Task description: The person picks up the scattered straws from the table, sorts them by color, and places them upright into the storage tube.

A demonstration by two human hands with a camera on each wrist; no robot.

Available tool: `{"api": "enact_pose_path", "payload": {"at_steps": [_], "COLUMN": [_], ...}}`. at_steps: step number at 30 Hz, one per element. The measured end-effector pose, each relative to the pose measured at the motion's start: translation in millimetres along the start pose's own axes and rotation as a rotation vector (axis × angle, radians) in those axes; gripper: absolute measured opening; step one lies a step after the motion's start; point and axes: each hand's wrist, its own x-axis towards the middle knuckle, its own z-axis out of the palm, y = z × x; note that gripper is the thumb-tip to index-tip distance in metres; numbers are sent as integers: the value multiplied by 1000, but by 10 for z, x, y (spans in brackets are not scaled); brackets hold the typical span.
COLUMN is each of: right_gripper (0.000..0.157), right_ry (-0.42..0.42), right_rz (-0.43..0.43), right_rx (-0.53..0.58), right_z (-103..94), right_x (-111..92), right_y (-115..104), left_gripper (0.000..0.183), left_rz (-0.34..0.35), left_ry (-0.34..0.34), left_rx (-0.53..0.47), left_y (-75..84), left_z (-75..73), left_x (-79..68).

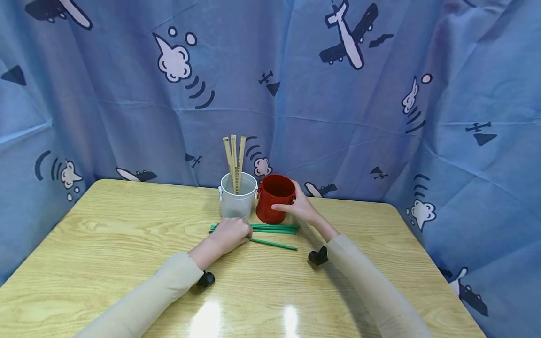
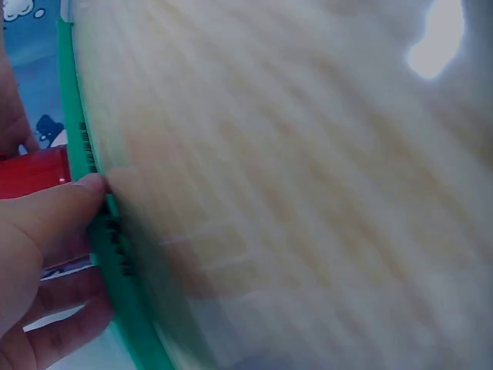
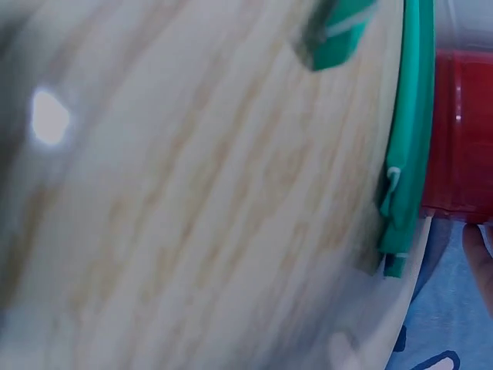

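My left hand [image 1: 228, 234] pinches one slim green stick [image 1: 274, 244], seemingly a wrapped straw, low over the table. In the left wrist view the thumb [image 2: 65, 204] presses on a green strip with dark print. Just beyond lie several more green straws [image 1: 274, 228] in a bundle, partly hidden by that hand. My right hand [image 1: 301, 205] holds the red bucket [image 1: 268, 206] from its right side, thumb across the front and fingers behind it. The bucket stands behind the bundle, tipped slightly. In the right wrist view, fingertips [image 3: 479, 258] show by the red bucket.
Left of the red bucket stands a white bucket [image 1: 237, 204] with several beige printed straws [image 1: 234, 164] upright in it. The wooden table [image 1: 127, 234] ends at a blue curtain [image 1: 236, 70] with plane prints. Black wrist devices [image 1: 319, 256] sit under both sleeves.
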Motion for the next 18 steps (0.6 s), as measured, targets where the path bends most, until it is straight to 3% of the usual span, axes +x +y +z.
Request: {"api": "enact_pose_path", "payload": {"at_steps": [4,8,15,18], "right_gripper": [87,86,89,87], "right_ry": [-22,-30,8,1], "right_rz": [0,14,-29,-42], "right_rx": [1,-9,16,27], "right_z": [0,-14,-29,-35], "right_x": [-57,-141,-95,-140], "right_y": [-145,-315,-110,-191], "left_gripper": [11,5,5,8], "left_rz": [17,27,77,89], "left_ry": [-3,-20,-75,-61], "left_rx": [-14,-96,-252,-313], "left_y": [-11,-55,-203,-242], "left_z": [-65,-202,-427,-478], "left_x": [-21,-34,-73,-76]}}
